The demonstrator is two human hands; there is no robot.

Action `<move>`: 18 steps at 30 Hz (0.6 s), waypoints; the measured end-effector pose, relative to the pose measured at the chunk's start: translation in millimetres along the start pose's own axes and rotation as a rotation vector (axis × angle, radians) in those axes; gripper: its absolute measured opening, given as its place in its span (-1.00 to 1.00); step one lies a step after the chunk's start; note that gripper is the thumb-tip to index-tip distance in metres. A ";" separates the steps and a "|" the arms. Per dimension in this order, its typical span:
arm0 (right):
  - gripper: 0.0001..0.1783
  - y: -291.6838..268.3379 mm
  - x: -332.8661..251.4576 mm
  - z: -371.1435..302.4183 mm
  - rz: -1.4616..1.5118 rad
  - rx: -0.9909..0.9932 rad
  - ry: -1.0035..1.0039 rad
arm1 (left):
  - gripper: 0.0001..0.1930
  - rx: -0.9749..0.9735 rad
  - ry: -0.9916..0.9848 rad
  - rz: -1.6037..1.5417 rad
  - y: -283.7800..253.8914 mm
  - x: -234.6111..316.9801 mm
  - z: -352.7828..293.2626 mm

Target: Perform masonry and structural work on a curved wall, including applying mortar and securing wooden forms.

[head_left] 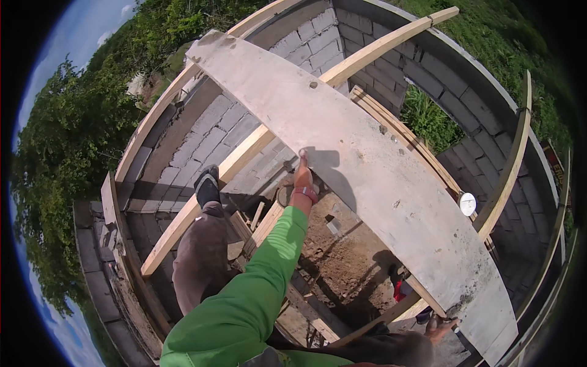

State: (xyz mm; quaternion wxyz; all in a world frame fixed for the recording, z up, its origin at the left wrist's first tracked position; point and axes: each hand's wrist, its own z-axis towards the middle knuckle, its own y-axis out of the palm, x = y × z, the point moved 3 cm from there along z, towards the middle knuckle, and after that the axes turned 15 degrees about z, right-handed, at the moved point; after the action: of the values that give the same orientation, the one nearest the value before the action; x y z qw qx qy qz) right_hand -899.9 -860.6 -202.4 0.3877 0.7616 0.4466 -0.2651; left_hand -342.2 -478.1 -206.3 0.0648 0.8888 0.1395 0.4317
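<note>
A long, pale, stained sheet board [367, 165] lies slantwise across wooden beams. My left hand [303, 180], at the end of a green sleeve, grips its near edge around the middle, with the thumb side on top and the other fingers hidden. Down at the lower right, my right hand [436, 330] holds the same board's near edge, though its fingers are only partly seen. My shoe [208, 177] rests on a timber beam [174, 235] to the left of the left arm.
Grey block walls [202, 140] surround the open frame, with a window opening [431, 116] at the right. More beams [391, 46] cross the walls. Far below lies a dirt floor [336, 251]. A round white object [467, 203] sits beside the board.
</note>
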 end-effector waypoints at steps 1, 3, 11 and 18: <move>-0.29 -7.2 8.5 0.3 0.007 -0.004 0.026 | -0.48 0.002 0.028 0.032 -5.8 -21.3 -4.8; -0.22 -43.1 -13.2 9.6 -0.431 -0.338 -0.366 | -0.55 0.030 -0.029 0.028 42.4 -67.1 -59.3; -0.07 -28.4 -22.3 4.1 -0.511 -0.506 -0.434 | -0.25 -0.030 -0.105 0.320 68.9 -160.6 -126.4; -0.21 -32.3 -78.5 -19.1 -0.606 -0.558 -0.497 | -0.28 -0.040 -0.106 0.447 79.3 -143.0 -135.5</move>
State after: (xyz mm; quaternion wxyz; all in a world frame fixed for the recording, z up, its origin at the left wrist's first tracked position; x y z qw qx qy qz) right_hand -963.6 -872.4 -144.2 0.5773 0.3776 0.5965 -0.4103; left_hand -517.6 -597.7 -210.9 -0.0077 0.9175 -0.0730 0.3909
